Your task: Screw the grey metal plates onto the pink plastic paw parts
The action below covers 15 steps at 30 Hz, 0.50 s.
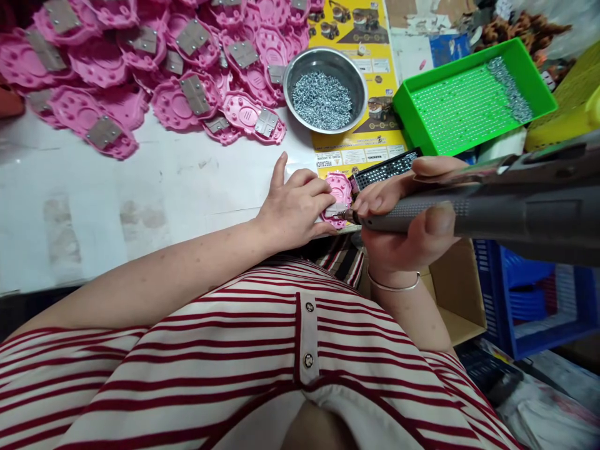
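Note:
My right hand (394, 247) is wrapped round a grey electric screwdriver (510, 206), held almost level. Its bit points left and meets the metal plate on a small pink plastic shell (340, 187) near the table's front edge. My left hand (295, 203) holds that shell from the left, fingertips pressed on its side and thumb stretched out away from it. The screw under the bit is too small to make out. Just right of the shell lies a black perforated tray (387, 170), partly hidden by my right hand.
Many pink shells with metal plates (104, 132) are heaped at the back left. A steel bowl (287, 84) of screws stands behind my hands. A green tray (450, 147) with screws sits back right. Below right are a cardboard box (457, 281) and a blue crate (492, 300).

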Available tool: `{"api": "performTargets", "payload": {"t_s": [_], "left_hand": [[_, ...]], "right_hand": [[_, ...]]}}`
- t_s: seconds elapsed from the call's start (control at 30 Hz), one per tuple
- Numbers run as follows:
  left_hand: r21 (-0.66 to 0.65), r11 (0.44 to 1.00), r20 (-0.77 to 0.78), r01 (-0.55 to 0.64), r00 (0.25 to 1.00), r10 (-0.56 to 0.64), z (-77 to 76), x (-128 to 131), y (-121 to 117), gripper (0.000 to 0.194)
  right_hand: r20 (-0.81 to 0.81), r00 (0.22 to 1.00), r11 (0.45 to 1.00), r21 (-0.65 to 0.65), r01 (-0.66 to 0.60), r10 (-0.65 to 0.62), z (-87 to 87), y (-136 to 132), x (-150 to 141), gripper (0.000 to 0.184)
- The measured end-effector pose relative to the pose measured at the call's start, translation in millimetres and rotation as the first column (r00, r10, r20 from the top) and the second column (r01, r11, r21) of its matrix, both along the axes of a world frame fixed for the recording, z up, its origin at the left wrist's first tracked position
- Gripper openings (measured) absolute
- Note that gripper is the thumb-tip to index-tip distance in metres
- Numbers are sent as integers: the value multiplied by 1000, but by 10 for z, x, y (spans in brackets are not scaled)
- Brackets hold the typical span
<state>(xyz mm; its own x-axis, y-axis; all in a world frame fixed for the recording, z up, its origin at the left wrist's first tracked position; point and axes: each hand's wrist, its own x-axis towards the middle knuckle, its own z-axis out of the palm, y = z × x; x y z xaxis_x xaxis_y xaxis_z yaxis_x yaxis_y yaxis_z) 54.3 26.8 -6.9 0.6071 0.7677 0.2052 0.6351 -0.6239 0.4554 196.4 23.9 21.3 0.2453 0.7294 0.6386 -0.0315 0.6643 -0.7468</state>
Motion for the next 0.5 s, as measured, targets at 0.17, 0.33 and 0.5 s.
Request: {"api": "performTargets", "payload": {"t_s": [0.17, 0.33, 0.5], "left_hand": [[-3, 1000, 3, -4, 1000, 4, 5, 0, 1, 30], [21, 1000, 3, -6, 1000, 6, -11, 1, 0, 26], [45, 999, 6, -10, 1000, 10, -34, 11, -5, 23]], "right_hand": [[13, 1000, 996, 86, 8, -9, -48, 27, 0, 34], [58, 998, 1000, 3, 4, -4, -134, 18, 62, 31], [173, 984, 996, -89, -17, 33, -157, -1, 108, 40]]}}
